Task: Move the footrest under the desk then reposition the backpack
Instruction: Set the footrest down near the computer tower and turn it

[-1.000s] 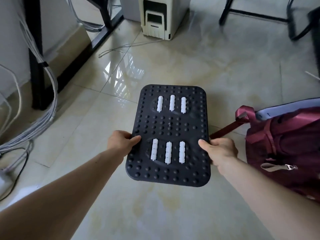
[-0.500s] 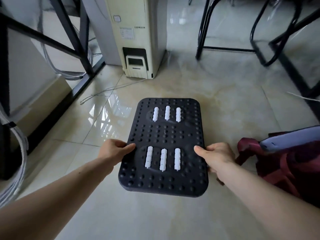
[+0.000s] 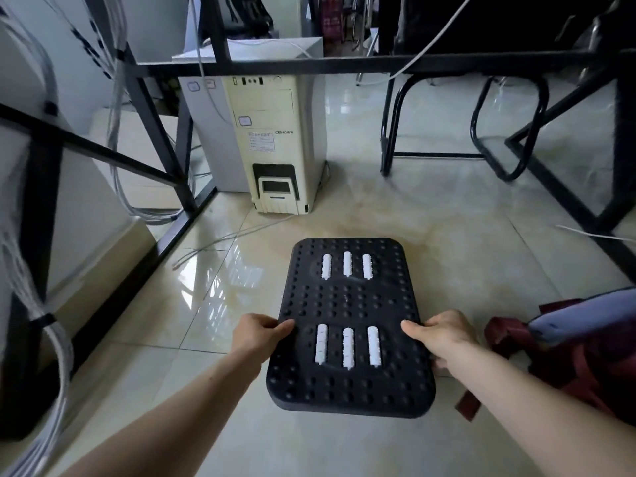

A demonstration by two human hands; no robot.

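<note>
The footrest [image 3: 347, 304] is a black rounded slab with raised studs and two rows of three white rollers. It sits low over the tiled floor, long side pointing away from me. My left hand [image 3: 256, 335] grips its left edge with the thumb on top. My right hand [image 3: 444, 335] grips its right edge the same way. The dark red backpack [image 3: 578, 359] with a pale lilac panel lies on the floor just right of my right hand. The desk's black crossbar [image 3: 344, 65] spans the view ahead.
A cream computer tower [image 3: 278, 146] stands on the floor ahead, slightly left. Black desk frame legs [image 3: 155, 132] and bundled grey cables [image 3: 51, 339] line the left. Black chair legs [image 3: 392, 132] stand at the back right. A loose white cable [image 3: 223, 241] lies on the tiles.
The view has tilted up and forward, so the desk crossbar and whole computer tower now show. Both hands keep the same grip and the footrest has moved toward the desk.
</note>
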